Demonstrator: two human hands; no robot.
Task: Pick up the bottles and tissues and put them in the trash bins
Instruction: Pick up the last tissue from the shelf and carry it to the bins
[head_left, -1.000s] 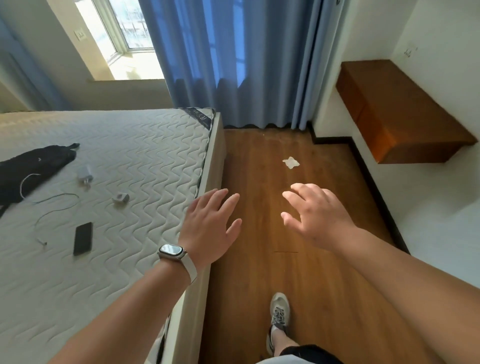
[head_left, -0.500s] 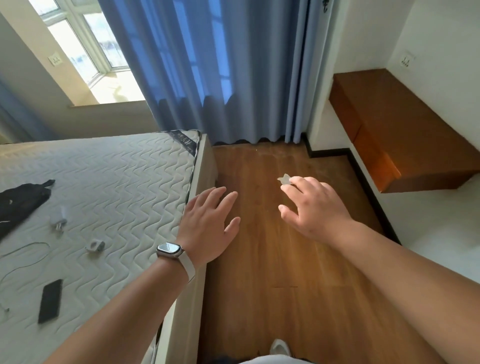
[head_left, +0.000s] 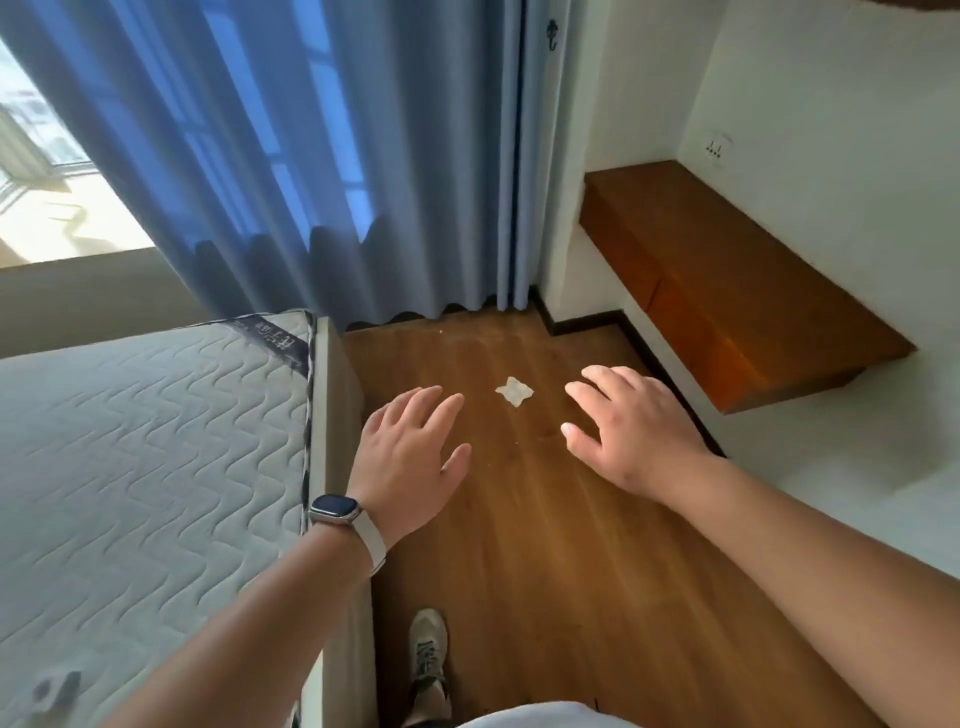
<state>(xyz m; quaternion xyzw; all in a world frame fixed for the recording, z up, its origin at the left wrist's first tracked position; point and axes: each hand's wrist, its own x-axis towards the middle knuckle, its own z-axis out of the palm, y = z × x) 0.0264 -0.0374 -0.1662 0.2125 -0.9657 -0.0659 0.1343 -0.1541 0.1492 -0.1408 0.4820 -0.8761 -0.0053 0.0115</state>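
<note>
A crumpled white tissue (head_left: 514, 391) lies on the wooden floor (head_left: 545, 545), between and just beyond my two hands. My left hand (head_left: 410, 457), with a watch on its wrist, hovers palm down, fingers spread, to the left of the tissue and holds nothing. My right hand (head_left: 628, 426) hovers to the right of the tissue, fingers apart and empty. Neither hand touches the tissue. No bottle or trash bin is in view.
A bare mattress (head_left: 145, 457) on its bed frame fills the left, its edge beside my left arm; a small device (head_left: 54, 688) lies on it. Blue curtains (head_left: 322, 171) hang ahead. A wooden wall shelf (head_left: 727, 280) juts out on the right. My shoe (head_left: 428, 654) stands below.
I have stepped forward along the bed. The tissue, partly hidden behind my right fingers half a second ago, now shows between my hands. The phone and cables on the mattress have left view.
</note>
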